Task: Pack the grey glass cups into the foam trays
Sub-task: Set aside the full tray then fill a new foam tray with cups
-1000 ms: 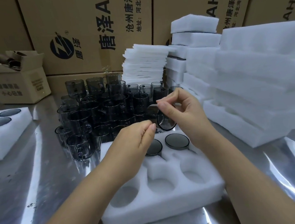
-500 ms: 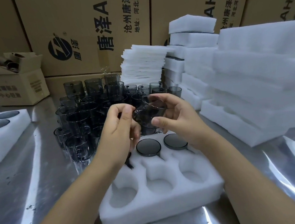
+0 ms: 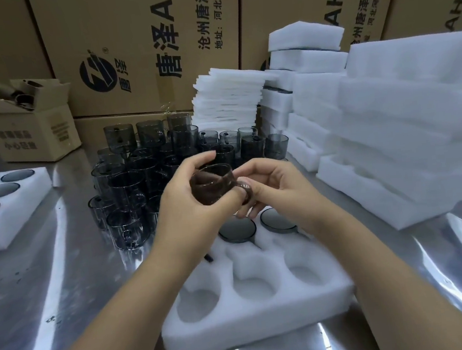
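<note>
Grey glass cup (image 3: pixel 212 186), a second ago carried by our right hand (image 3: pixel 278 187) alone, is now held by both hands above the foam tray (image 3: pixel 265 319). Our left hand (image 3: pixel 188 214) wraps its body while the right pinches the handle. Two seated cups (image 3: pixel 237 228) show; we judge this one is being oriented for a free pocket.
</note>
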